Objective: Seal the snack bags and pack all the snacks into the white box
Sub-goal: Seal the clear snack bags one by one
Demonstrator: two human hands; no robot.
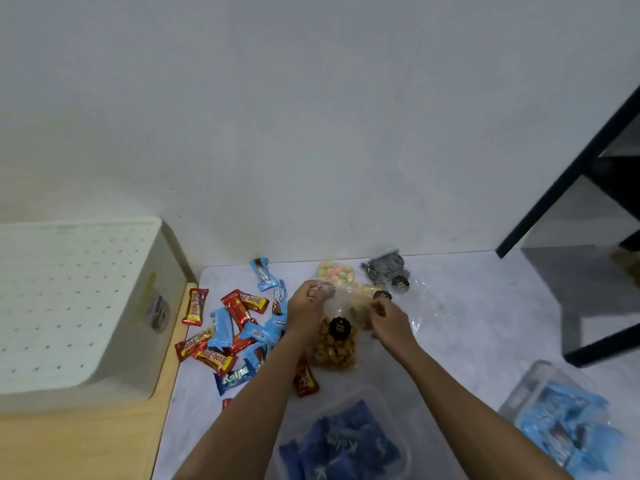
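Observation:
A clear bag of brown glazed snacks (335, 348) with a round black label lies on the white tabletop between my hands. My left hand (306, 306) pinches the bag's twisted top together with a thin tie. My right hand (388, 318) grips the clear plastic on the other side of the neck. Behind them lie a bag of pastel puffs (336, 271), a bag of pale snacks (363, 296) and a bag of dark spiral snacks (386, 270). The white box (79, 306) stands at the left with its perforated lid on.
Several red and blue wrapped bars (228, 334) are scattered left of my hands. A clear tub of dark blue packets (343, 445) sits near the front edge, and another clear tub of light blue packets (568, 424) at the right. A black frame (568, 188) stands at the right.

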